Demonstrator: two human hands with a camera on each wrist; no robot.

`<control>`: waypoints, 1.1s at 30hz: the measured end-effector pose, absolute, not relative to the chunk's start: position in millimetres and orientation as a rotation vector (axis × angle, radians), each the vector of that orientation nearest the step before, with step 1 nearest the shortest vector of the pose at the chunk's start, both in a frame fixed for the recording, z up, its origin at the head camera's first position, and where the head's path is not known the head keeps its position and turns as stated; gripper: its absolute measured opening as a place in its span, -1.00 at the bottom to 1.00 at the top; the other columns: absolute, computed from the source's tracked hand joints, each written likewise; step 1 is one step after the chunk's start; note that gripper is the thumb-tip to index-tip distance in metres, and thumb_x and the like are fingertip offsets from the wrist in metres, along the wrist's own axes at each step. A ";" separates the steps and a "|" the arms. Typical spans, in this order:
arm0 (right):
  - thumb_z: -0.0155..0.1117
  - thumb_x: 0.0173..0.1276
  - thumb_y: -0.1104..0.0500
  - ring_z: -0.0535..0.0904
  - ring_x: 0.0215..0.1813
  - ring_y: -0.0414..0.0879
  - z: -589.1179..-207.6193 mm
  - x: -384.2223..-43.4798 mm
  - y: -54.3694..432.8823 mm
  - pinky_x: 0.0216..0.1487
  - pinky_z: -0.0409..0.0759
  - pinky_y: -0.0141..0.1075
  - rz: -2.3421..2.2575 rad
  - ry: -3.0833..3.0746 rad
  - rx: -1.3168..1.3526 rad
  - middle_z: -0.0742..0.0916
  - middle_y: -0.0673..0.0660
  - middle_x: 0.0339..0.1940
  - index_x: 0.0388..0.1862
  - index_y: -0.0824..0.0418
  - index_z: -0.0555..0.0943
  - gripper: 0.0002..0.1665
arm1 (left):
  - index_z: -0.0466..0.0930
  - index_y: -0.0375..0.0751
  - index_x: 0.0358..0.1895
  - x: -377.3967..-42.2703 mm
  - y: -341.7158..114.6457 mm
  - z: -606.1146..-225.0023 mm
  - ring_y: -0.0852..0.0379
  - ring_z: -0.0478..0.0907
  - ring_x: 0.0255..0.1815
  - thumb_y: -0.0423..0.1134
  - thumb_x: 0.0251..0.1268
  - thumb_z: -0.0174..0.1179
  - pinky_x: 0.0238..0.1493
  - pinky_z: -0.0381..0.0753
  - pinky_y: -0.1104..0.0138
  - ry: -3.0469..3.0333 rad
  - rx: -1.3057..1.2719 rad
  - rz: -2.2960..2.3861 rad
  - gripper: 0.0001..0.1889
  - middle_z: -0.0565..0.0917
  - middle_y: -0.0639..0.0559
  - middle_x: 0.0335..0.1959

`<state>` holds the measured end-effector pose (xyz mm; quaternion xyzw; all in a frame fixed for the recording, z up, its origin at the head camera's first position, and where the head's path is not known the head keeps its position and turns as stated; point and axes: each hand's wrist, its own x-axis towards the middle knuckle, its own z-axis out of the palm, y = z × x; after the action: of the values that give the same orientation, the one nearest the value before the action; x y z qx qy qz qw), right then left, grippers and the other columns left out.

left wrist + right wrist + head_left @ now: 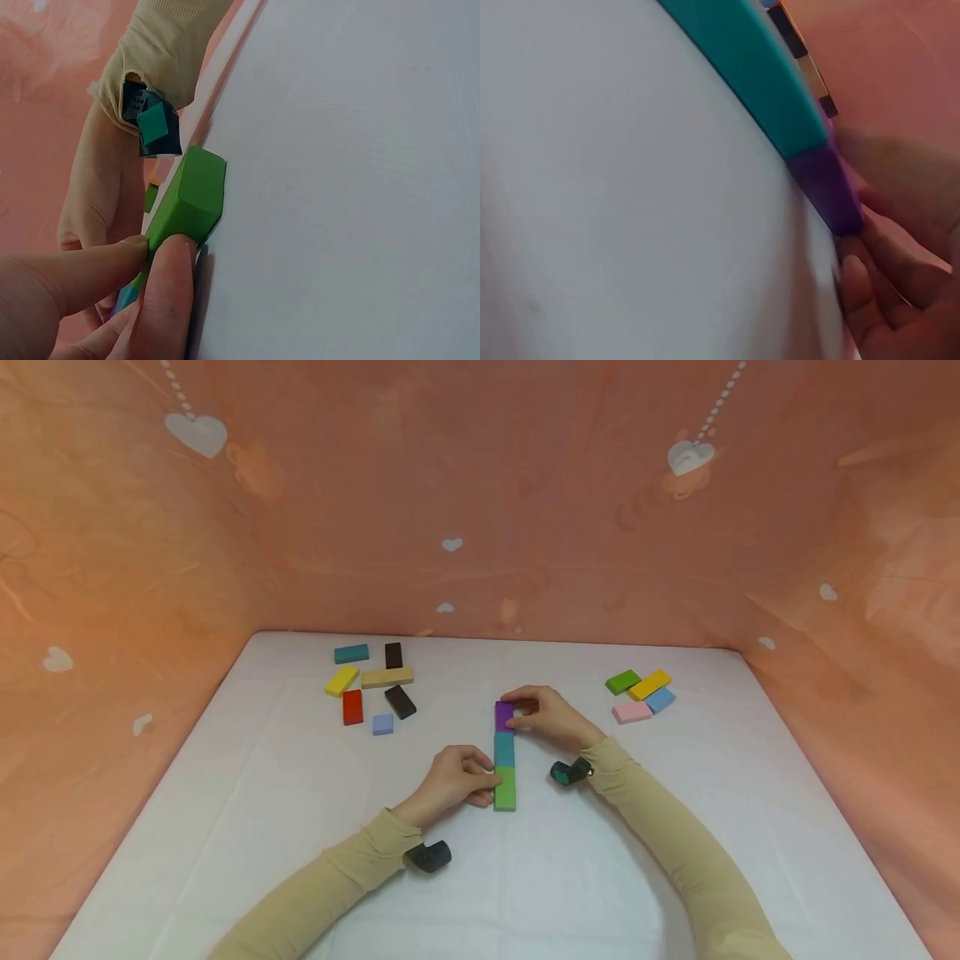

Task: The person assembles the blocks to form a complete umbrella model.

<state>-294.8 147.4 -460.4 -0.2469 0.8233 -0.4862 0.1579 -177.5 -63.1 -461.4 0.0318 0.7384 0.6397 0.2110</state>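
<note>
A purple block (pixel 504 717), a teal block (pixel 504 749) and a light green block (pixel 505 789) lie end to end in a straight row on the white table. My right hand (pixel 551 717) pinches the purple block at the far end of the row, its fingers bent round the far corner. At the near end, my left hand (pixel 453 779) holds the green block from its left side, thumb at the top edge. The left wrist view shows thumb and finger against the green block (pixel 191 191). In the right wrist view the purple block (pixel 829 187) touches the teal block (pixel 754 75).
On the left lie several loose blocks, among them a red block (pixel 352 707), a long tan block (pixel 387 677) and a small lavender block (pixel 382 724). To the right, a pink block (pixel 632 712) lies by green, orange and blue ones. A pinkish-orange cloth (pixel 480 485) hangs behind.
</note>
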 end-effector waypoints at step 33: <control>0.44 0.19 0.24 0.42 0.17 -0.01 -458.4 -294.3 153.6 0.22 0.41 -0.14 -1.363 2.273 -0.839 0.57 0.13 0.18 0.23 0.29 0.51 -0.39 | 0.53 -0.42 -0.16 -176.8 -63.2 -458.0 0.11 0.64 -0.58 -0.41 0.16 0.33 -0.46 0.69 0.26 2.068 0.083 1.761 -0.77 0.67 -0.10 -0.50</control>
<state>-294.3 153.6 -458.4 -0.2969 0.8042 -0.4825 0.1799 -176.8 -63.2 -458.0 0.0297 0.7439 0.6335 0.2108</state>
